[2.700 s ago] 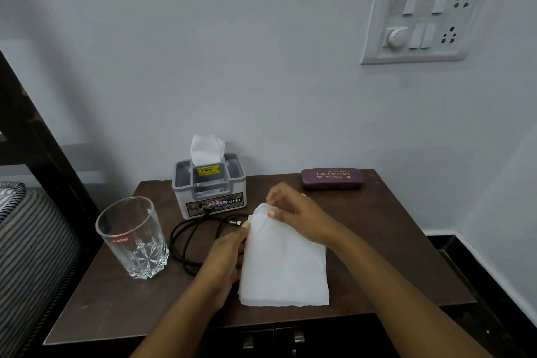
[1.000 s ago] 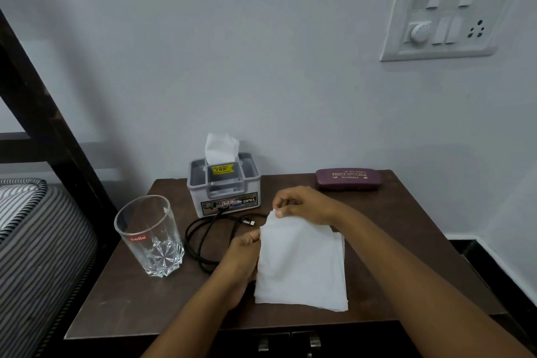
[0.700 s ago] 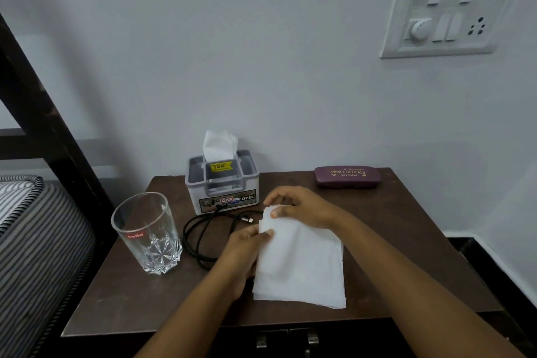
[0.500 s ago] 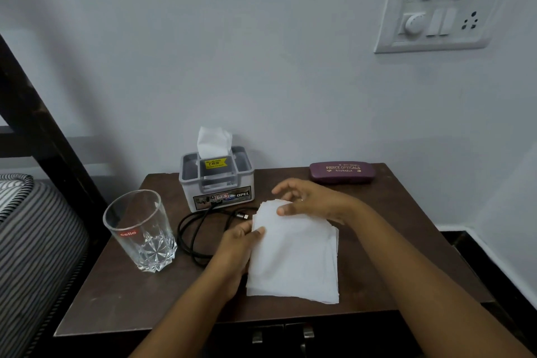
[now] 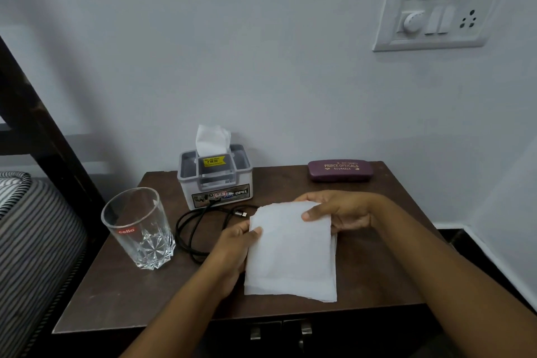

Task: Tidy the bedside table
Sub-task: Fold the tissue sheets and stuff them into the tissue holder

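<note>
A folded white tissue (image 5: 290, 256) lies on the dark wooden bedside table (image 5: 122, 293), near its front edge. My left hand (image 5: 232, 253) pinches the tissue's left edge with thumb on top. My right hand (image 5: 337, 212) grips the upper right corner, thumb over the sheet and fingers behind it. A grey tissue box (image 5: 215, 177) with a white tissue sticking up stands at the back. A black cable (image 5: 191, 229) is coiled in front of the box.
An empty clear glass (image 5: 139, 227) stands at the table's left. A maroon spectacle case (image 5: 340, 170) lies at the back right by the wall. A striped mattress (image 5: 32, 241) and dark bed frame (image 5: 43, 125) are at left. A switch panel (image 5: 444, 0) is on the wall.
My right hand shifted from the tissue's top left corner to its upper right corner and now grips it. My left hand stays on the left edge.
</note>
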Demonstrator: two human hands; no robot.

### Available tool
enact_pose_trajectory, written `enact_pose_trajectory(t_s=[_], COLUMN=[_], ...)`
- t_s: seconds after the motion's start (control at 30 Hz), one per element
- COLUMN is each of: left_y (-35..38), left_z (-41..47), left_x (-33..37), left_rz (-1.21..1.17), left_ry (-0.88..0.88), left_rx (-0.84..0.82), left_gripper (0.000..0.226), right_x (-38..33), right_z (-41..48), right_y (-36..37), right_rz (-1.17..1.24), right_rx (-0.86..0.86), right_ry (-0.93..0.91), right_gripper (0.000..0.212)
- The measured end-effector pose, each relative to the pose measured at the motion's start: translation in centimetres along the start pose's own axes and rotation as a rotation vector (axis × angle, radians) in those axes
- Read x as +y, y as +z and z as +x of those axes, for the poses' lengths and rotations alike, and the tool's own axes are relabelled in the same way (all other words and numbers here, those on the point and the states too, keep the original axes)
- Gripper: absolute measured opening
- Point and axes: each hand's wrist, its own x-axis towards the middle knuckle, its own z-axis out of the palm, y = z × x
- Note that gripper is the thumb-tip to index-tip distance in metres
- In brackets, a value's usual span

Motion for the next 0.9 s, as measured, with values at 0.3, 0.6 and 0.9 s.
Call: enact_pose_trajectory(t_s=[0.3,0.6,0.9], left_y=[-0.2,0.5,1.2], left_z=[0.3,0.5,-1.4], left_x=[-0.3,0.6,1.3], left_rz=[-0.034,-0.024,0.115], left_ry=[-0.021,-0.070,0.183], left_rx=[0.002,0.101,0.027], left_gripper=[0.022,0.026,0.028], right_x=[3.3,4.5,0.0], right_z=[-1.3,-1.5,-1.7], right_y=[3.2,5.9,5.3], right_rz=[0.253,-0.267,-0.745], right_rx=[0.441,0.543,0.573], right_ry=[-0.180,-0.235,-0.292], right_gripper=[0.066,0.071,0.065])
